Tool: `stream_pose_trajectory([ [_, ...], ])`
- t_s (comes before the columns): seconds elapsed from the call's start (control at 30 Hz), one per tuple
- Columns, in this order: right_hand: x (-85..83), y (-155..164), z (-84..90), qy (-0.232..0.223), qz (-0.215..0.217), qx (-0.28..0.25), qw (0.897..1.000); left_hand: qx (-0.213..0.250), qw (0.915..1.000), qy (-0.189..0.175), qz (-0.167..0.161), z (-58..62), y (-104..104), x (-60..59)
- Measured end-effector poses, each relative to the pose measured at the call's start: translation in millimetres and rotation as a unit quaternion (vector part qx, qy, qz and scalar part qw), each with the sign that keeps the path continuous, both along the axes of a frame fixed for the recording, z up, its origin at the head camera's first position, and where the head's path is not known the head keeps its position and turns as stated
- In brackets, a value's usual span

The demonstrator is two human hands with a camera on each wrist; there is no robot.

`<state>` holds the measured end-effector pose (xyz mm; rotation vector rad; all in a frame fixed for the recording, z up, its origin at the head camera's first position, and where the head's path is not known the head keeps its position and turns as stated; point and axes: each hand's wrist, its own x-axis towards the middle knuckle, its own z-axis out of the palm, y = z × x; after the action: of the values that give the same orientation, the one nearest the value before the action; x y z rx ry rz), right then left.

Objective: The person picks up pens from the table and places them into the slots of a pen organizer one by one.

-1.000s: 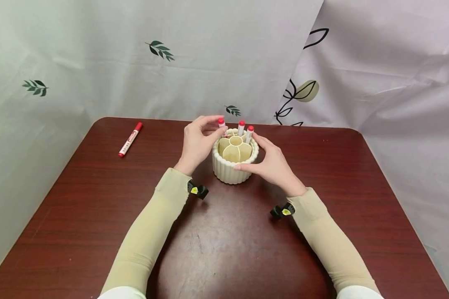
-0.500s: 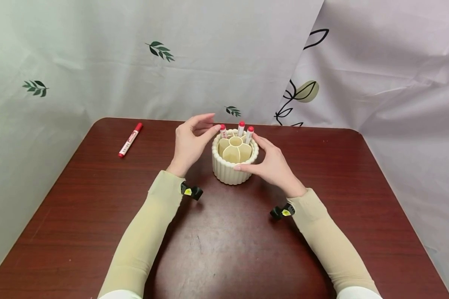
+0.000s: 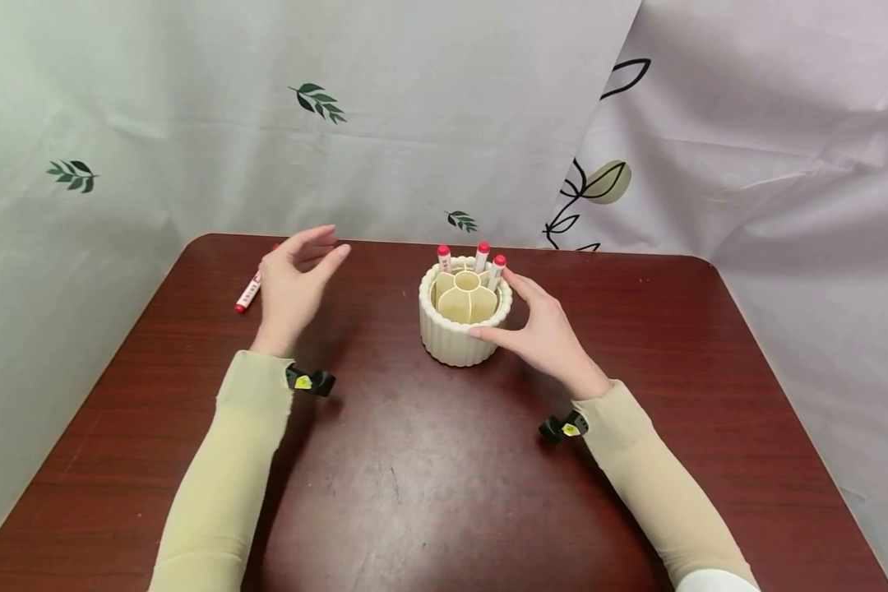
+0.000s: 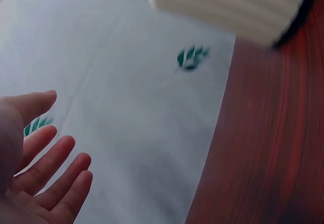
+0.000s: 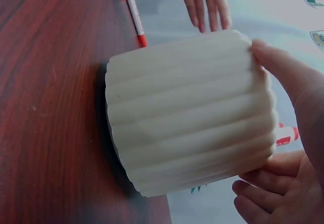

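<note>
Right hand (image 3: 543, 329) cups the right side of the ribbed cream pen holder (image 3: 459, 333): thumb on the near wall, fingers curved around the far right rim. Right wrist view confirms it, thumb tip pressed on the ribbing (image 5: 192, 113), other fingers curled around the other side.

Holder stands upright on the dark red wooden table (image 3: 429, 493), around the middle, toward the far edge. Inside: petal-shaped compartments around a round centre one. Three red-capped markers (image 3: 478, 256) stand upright in the far compartments, caps above the rim. Near compartments look empty.

Left hand (image 3: 292, 284) hangs above the table, well left of the holder and apart from it. Holds nothing. Fingers relaxed, loosely together, slightly bent, thumb apart. Left wrist view shows the open palm with fingers slightly spread (image 4: 55, 176), touching nothing.

Fourth red-capped marker (image 3: 248, 293) lies flat near the far-left corner of the table, partly hidden behind the left hand. Hand is just beside it; can't tell whether there is contact.

Leaf-print curtain (image 3: 318, 123) hangs behind the table.
</note>
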<state>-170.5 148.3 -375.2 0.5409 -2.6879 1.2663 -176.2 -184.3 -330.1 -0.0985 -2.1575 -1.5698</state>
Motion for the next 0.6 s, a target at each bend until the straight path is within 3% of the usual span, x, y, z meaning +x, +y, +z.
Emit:
stream_pose_trajectory([
  [0.1, 2.8, 0.9, 0.9, 0.001, -0.002, 0.001, 1.000, -0.015, 0.9996, -0.007, 0.023, -2.8, -17.9, 2.0],
  [0.37, 11.3, 2.9, 2.2, 0.007, -0.017, 0.003, 1.000, -0.059, 0.9953, -0.026, 0.072, -37.0, -63.1, -10.9],
  [0.6, 15.7, 3.0, 1.9, 0.033, -0.024, 0.005, 0.999, -0.068, 0.9899, -0.058, 0.110, -41.6, -88.8, -8.1],
])
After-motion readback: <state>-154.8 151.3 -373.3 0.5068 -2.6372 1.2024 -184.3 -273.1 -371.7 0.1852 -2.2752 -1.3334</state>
